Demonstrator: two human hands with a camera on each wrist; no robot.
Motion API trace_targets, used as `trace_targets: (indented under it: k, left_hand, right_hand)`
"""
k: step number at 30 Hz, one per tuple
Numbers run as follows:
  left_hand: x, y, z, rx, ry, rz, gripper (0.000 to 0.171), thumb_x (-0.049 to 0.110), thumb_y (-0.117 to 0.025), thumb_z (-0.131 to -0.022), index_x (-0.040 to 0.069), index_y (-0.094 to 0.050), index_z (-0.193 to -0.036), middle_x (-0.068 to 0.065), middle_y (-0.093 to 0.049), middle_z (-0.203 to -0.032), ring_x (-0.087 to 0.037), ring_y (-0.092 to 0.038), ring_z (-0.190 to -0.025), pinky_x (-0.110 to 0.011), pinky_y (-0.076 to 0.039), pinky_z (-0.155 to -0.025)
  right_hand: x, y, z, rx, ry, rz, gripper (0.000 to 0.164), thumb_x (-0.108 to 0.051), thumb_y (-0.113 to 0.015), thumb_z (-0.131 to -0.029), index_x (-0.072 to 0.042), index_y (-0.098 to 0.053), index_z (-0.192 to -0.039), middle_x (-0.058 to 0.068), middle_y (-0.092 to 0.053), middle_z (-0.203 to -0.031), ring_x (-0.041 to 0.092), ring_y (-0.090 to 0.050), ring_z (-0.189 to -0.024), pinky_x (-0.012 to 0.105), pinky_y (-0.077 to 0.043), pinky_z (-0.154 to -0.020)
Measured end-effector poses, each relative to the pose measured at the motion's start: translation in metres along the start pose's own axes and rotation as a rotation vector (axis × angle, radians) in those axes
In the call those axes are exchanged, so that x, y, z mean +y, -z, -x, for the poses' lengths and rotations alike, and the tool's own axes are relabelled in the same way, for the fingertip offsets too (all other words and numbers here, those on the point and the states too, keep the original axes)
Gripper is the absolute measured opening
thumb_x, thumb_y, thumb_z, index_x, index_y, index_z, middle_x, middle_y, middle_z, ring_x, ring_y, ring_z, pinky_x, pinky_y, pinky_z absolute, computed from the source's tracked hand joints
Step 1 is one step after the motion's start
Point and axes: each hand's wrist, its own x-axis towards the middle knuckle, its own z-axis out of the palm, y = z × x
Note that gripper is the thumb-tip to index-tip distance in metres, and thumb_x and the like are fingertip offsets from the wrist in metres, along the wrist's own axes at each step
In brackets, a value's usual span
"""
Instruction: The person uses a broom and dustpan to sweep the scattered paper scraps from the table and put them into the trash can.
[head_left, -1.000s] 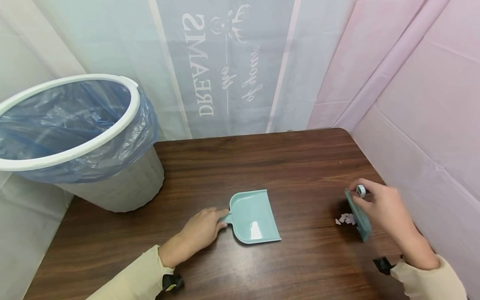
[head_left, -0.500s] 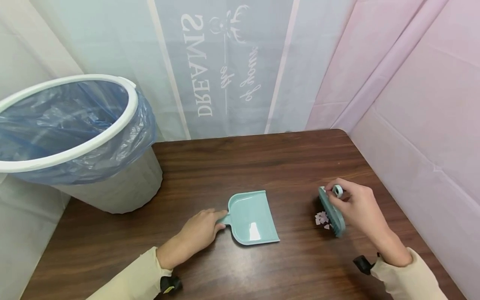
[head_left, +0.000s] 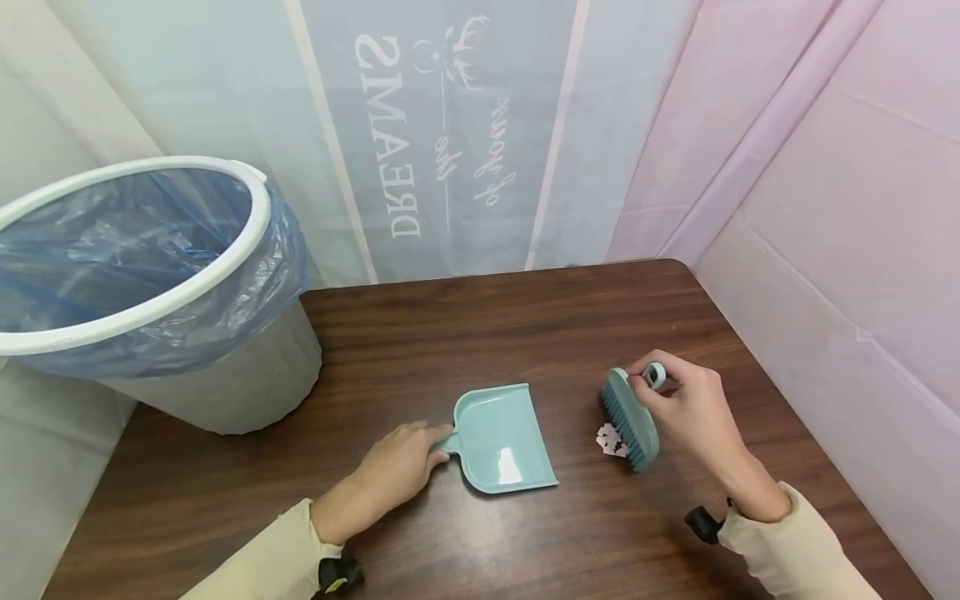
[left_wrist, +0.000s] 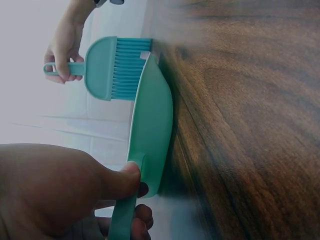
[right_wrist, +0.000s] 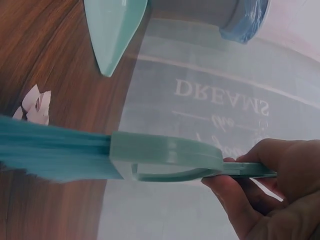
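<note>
A pale green dustpan [head_left: 495,437] lies on the table, its wide edge facing right. My left hand [head_left: 393,467] holds its short handle; the left wrist view shows the thumb on top of the handle [left_wrist: 122,217]. On the right, my right hand [head_left: 690,408] pinches the handle of a green hand brush [head_left: 636,417] with teal bristles [right_wrist: 55,152]. The bristles point down and left. Small white paper scraps [head_left: 611,440] lie against their left side, between brush and dustpan, apart from the dustpan's edge. In the right wrist view the bristles partly cover the scraps [right_wrist: 37,106].
A large bin [head_left: 255,375] with a white rim and blue liner bag stands at the table's left back. A printed curtain [head_left: 465,167] hangs behind the brown wooden table [head_left: 450,333]. Pale cloth [head_left: 847,275] borders the right side.
My right hand has swept the brush left, and the paper scraps have moved left with it toward the dustpan. The left hand and dustpan stay nearly in place.
</note>
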Motion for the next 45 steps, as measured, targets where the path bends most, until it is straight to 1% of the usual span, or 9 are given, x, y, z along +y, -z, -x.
trace_targets:
  k: [9,14,19,24,29,33,38,42,45]
  left_hand:
    - [0.000,0.000,0.001,0.005,0.001,0.001,0.036,0.011,-0.074,-0.093,0.003,-0.069,-0.128,-0.022,-0.070,-0.114,-0.038,-0.068,-0.104,-0.053,-0.056,-0.087]
    - [0.000,-0.001,0.001,0.006,-0.009,0.004,0.036,0.011,-0.074,-0.093,0.003,-0.069,-0.128,-0.021,-0.070,-0.114,-0.037,-0.068,-0.104,-0.053,-0.056,-0.087]
    - [-0.001,0.000,0.001,0.020,-0.029,0.000,0.037,0.011,-0.074,-0.093,0.004,-0.069,-0.128,-0.021,-0.071,-0.113,-0.037,-0.069,-0.103,-0.052,-0.056,-0.086]
    - [0.001,0.001,0.001,0.006,-0.014,0.007,0.037,0.012,-0.074,-0.093,0.003,-0.069,-0.129,-0.021,-0.071,-0.115,-0.037,-0.068,-0.105,-0.052,-0.056,-0.087]
    - [0.001,0.001,0.000,-0.009,0.005,0.006,0.037,0.012,-0.073,-0.094,0.003,-0.069,-0.130,-0.021,-0.070,-0.117,-0.037,-0.068,-0.107,-0.053,-0.056,-0.088]
    - [0.001,0.001,0.000,-0.009,0.000,0.007,0.037,0.012,-0.073,-0.094,0.003,-0.069,-0.130,-0.021,-0.070,-0.118,-0.038,-0.068,-0.108,-0.053,-0.055,-0.089]
    - [0.000,0.000,0.001,-0.008,-0.006,0.005,0.037,0.012,-0.073,-0.094,0.003,-0.069,-0.130,-0.021,-0.070,-0.119,-0.037,-0.068,-0.108,-0.053,-0.055,-0.089]
    - [0.001,0.000,0.001,-0.006,-0.005,-0.005,0.036,0.012,-0.073,-0.094,0.003,-0.069,-0.129,-0.020,-0.071,-0.115,-0.037,-0.068,-0.106,-0.053,-0.056,-0.087]
    - [0.001,0.000,0.000,-0.005,-0.006,-0.020,0.035,0.012,-0.072,-0.094,0.003,-0.069,-0.128,-0.019,-0.071,-0.111,-0.036,-0.068,-0.102,-0.052,-0.057,-0.084]
  right_hand:
    - [-0.008,-0.015,-0.006,0.027,-0.038,-0.059,0.017,0.005,-0.072,-0.088,-0.012,-0.073,-0.092,-0.003,-0.066,-0.072,0.006,-0.055,-0.050,0.018,-0.039,-0.044]
    - [-0.011,-0.017,-0.007,0.040,-0.048,-0.087,0.017,0.004,-0.072,-0.089,-0.011,-0.073,-0.094,0.001,-0.069,-0.075,0.007,-0.054,-0.048,0.019,-0.038,-0.042]
    - [-0.014,-0.013,-0.010,0.030,-0.040,-0.089,0.015,0.003,-0.073,-0.090,-0.010,-0.073,-0.096,0.003,-0.072,-0.082,0.006,-0.061,-0.060,0.016,-0.046,-0.050]
    - [-0.013,-0.006,-0.018,-0.022,0.058,-0.108,0.018,0.004,-0.076,-0.088,-0.011,-0.073,-0.097,0.000,-0.072,-0.084,0.004,-0.062,-0.066,0.014,-0.051,-0.059]
    - [-0.006,-0.004,-0.025,-0.155,0.212,-0.143,0.026,0.008,-0.078,-0.085,-0.012,-0.074,-0.100,-0.001,-0.074,-0.092,0.004,-0.062,-0.071,0.015,-0.051,-0.061]
    - [0.004,-0.005,-0.023,-0.250,0.305,-0.162,0.032,0.014,-0.078,-0.081,-0.011,-0.074,-0.100,-0.003,-0.074,-0.096,0.001,-0.060,-0.074,0.014,-0.047,-0.059]
    - [0.009,-0.003,-0.019,-0.325,0.368,-0.192,0.035,0.016,-0.078,-0.078,-0.013,-0.074,-0.098,-0.006,-0.074,-0.096,0.001,-0.062,-0.079,0.014,-0.047,-0.061]
    - [0.005,0.000,-0.015,-0.327,0.371,-0.207,0.036,0.016,-0.078,-0.078,-0.013,-0.073,-0.098,-0.005,-0.074,-0.095,0.003,-0.064,-0.079,0.014,-0.049,-0.063]
    - [-0.001,0.002,-0.012,-0.252,0.339,-0.165,0.034,0.015,-0.078,-0.079,-0.013,-0.073,-0.098,-0.005,-0.073,-0.093,0.004,-0.063,-0.074,0.014,-0.049,-0.060]
